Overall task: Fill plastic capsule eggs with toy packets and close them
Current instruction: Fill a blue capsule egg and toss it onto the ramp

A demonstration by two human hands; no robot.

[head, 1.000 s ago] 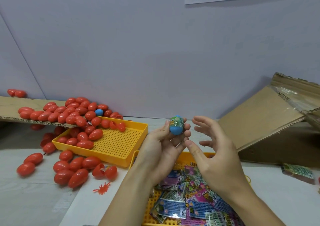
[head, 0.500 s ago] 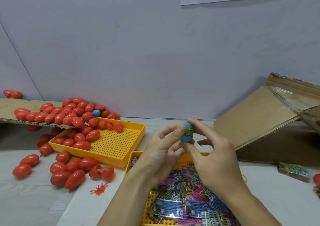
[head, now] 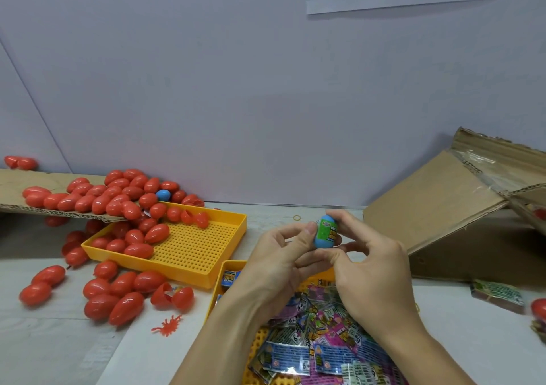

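Observation:
A blue capsule egg (head: 324, 234) with a green toy packet showing in it is held up in front of me, above the near yellow tray (head: 229, 269). My left hand (head: 283, 263) pinches it from the left with thumb and fingers. My right hand (head: 372, 269) grips it from the right, fingers curled over its top and thumb under it. Several toy packets (head: 310, 349) lie in that tray below my hands. Red capsule eggs (head: 118, 195) are piled at the left, and one open red egg (head: 172, 296) lies on the table.
A second yellow tray (head: 192, 242) holds several red eggs at the left. A cardboard flap (head: 17, 183) carries more eggs and one blue egg (head: 163, 195). An open cardboard box (head: 461, 216) stands at the right. A red toy spider (head: 168, 325) and a packet bundle (head: 499, 294) lie on the table.
My right hand has come in from beside the egg and closed its fingers on it. The egg has shifted slightly right and tilted, now held by both hands.

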